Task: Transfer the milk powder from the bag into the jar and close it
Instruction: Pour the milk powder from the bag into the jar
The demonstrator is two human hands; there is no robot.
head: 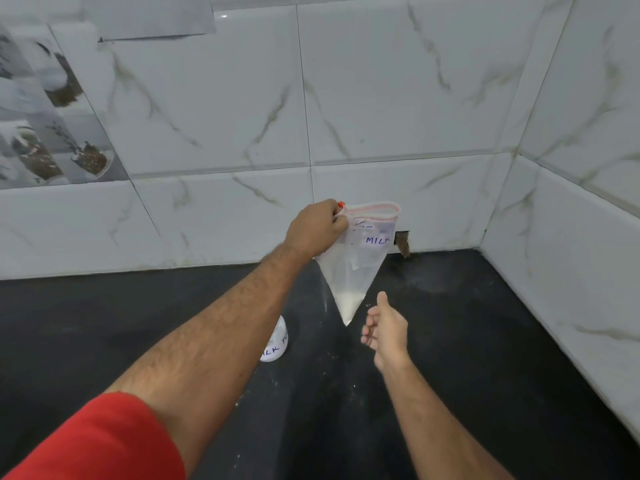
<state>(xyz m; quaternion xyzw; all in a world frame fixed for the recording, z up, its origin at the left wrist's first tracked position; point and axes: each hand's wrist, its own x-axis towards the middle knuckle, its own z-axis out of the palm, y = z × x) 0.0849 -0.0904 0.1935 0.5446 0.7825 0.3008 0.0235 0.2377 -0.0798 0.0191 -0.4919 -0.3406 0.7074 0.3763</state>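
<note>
A clear zip bag (356, 261) labelled MILK hangs in the air over the counter, one corner pointing down with a little white powder in that tip. My left hand (317, 228) pinches the bag's top left corner by the red zip strip. My right hand (384, 327) hovers just right of the bag's lower tip, fingers loosely curled, thumb up, holding nothing. The jar (277, 341), white with a handwritten label, stands on the counter below my left forearm, which hides most of it. I see no lid.
The black counter (485, 341) has specks of spilled powder near the bag. Marble-look tiled walls (398, 98) close in behind and on the right, forming a corner. A small dark gap (402, 242) sits in the wall base behind the bag.
</note>
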